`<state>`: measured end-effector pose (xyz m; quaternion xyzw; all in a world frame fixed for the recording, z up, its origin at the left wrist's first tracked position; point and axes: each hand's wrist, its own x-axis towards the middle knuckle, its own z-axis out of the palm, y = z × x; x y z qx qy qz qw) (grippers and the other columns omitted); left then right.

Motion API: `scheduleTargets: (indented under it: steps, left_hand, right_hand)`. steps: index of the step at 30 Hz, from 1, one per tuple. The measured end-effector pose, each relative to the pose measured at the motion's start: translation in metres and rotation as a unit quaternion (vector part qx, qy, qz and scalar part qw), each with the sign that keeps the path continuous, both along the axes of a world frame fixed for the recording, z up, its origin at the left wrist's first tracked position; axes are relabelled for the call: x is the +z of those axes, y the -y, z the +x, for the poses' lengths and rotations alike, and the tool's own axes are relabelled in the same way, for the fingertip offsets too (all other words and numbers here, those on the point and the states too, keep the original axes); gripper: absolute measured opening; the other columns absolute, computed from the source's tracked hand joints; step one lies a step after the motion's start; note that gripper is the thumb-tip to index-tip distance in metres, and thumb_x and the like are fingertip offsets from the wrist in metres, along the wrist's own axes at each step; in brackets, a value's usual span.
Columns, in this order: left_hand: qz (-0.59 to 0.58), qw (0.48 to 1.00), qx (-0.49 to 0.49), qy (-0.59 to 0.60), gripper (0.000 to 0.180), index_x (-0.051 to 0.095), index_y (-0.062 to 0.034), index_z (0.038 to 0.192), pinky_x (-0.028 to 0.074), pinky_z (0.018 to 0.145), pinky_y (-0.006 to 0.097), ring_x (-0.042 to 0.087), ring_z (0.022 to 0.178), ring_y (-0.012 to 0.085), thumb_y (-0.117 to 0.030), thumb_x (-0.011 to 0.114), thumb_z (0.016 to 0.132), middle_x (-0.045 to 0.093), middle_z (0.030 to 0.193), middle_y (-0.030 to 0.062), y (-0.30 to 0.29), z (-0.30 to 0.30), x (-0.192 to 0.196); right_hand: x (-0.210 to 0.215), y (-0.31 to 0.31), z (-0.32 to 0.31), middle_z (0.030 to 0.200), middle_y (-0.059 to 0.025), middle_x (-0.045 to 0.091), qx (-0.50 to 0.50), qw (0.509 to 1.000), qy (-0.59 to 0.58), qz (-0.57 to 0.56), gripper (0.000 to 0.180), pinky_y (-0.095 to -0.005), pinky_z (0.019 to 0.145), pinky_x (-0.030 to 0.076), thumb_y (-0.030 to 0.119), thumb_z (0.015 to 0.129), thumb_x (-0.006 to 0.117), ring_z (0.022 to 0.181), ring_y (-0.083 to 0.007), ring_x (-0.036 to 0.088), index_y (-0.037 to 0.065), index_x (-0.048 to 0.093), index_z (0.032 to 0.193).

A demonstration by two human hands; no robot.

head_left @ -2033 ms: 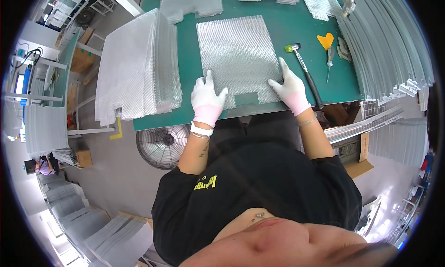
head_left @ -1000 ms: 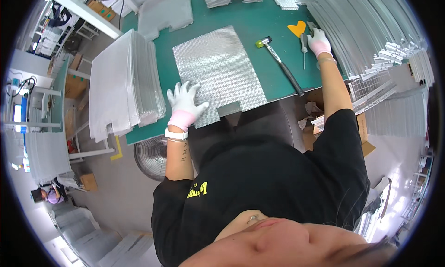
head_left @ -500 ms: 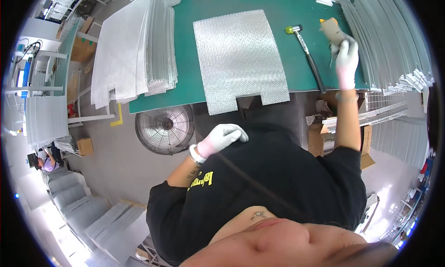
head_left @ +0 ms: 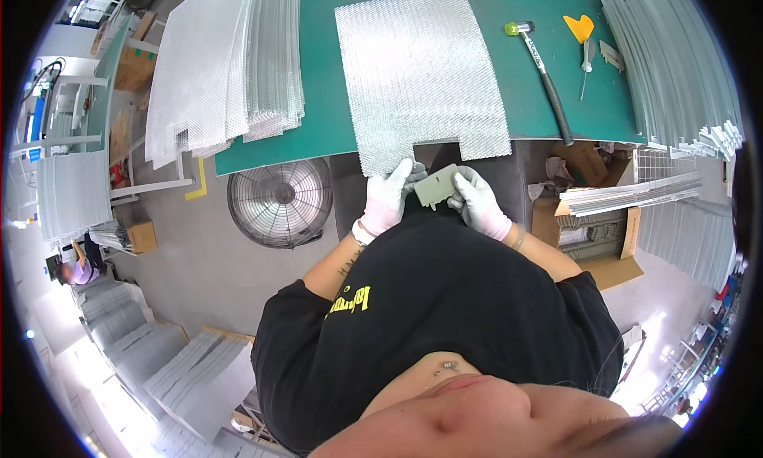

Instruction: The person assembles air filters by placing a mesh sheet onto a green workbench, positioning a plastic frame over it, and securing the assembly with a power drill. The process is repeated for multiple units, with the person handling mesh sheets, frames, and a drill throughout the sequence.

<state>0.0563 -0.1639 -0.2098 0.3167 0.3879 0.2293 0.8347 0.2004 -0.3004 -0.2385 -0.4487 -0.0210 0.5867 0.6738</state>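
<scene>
- Small grey-green flat piece (head_left: 435,186): held at waist height, just below the near edge of the green table (head_left: 318,76), under the notch cut into the mesh sheet. Its long axis runs roughly left to right, tilted a little upward on the right.
- Left hand (head_left: 388,197), white glove: fingers closed on the left end of the piece.
- Right hand (head_left: 477,201), white glove: fingers closed on the right end; both hands equally near, one at each end.
- Silver mesh sheet (head_left: 417,68): flat on the table, directly ahead of the fingers, notch facing the person. Whether the piece touches its edge cannot be told from this angle.
- Stack of mesh sheets (head_left: 226,68): left part of the table, overhanging the edge.
- Mallet (head_left: 540,76), orange scraper (head_left: 579,27), small hand tool (head_left: 586,60): right of the sheet, well apart from both hands.
- Floor fan (head_left: 280,202): below the table edge, left of the hands.
</scene>
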Motion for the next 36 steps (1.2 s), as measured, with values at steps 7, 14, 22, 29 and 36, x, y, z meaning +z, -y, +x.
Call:
scheduleTargets:
  steps: [7,14,22,29,36]
  left_hand:
    - [-0.014,0.993,-0.009,0.116,0.033,0.064,0.0061,0.115,0.05,0.095,0.044,0.066,0.108,0.0282,-0.024,0.058,0.103,0.069,0.11,0.0151,-0.004,0.0,-0.013]
    - [-0.02,0.999,-0.005,0.042,0.025,0.069,0.0005,0.111,0.052,0.087,0.037,0.068,0.096,0.0189,-0.022,0.064,0.1,0.072,0.108,0.0088,0.001,0.002,-0.001]
    - [0.055,0.997,-0.045,-0.035,0.041,0.062,0.0064,0.125,0.052,0.09,0.037,0.065,0.109,0.0218,-0.029,0.06,0.103,0.068,0.121,0.0134,0.002,0.0,-0.001]
    - [0.04,0.988,-0.144,-0.039,0.042,0.064,0.0029,0.118,0.052,0.075,0.027,0.064,0.083,0.0116,-0.035,0.063,0.101,0.07,0.099,0.0071,0.003,0.009,-0.006]
    - [0.063,0.982,-0.18,-0.012,0.043,0.061,0.003,0.122,0.052,0.072,0.024,0.065,0.078,0.0104,-0.035,0.061,0.102,0.069,0.099,0.0073,-0.004,0.002,-0.019]
  right_hand:
    - [0.004,-0.003,0.003,0.082,-0.0012,0.051,-0.032,0.995,0.096,0.003,0.027,-0.0245,0.053,0.037,0.028,0.106,0.054,0.058,-0.0071,0.039,0.004,0.049,0.116]
    - [0.011,-0.014,0.001,0.077,-0.0033,0.05,-0.049,0.988,0.146,-0.012,0.032,-0.0272,0.051,0.04,0.026,0.103,0.061,0.056,-0.0089,0.045,0.0,0.044,0.112]
    - [0.026,-0.023,0.005,0.073,-0.0009,0.051,-0.049,0.983,0.176,-0.001,0.037,-0.0247,0.05,0.039,0.024,0.1,0.066,0.055,-0.0064,0.044,-0.003,0.046,0.115]
    - [0.034,-0.027,0.0,0.068,0.0021,0.048,-0.113,0.982,0.151,-0.02,0.029,-0.0224,0.051,0.035,0.024,0.099,0.065,0.055,-0.0049,0.04,-0.001,0.053,0.107]
    - [0.024,-0.019,0.02,0.06,0.0035,0.042,-0.066,0.979,0.184,-0.058,0.033,-0.0257,0.052,0.029,0.029,0.103,0.057,0.054,-0.0073,0.034,0.009,0.053,0.077]
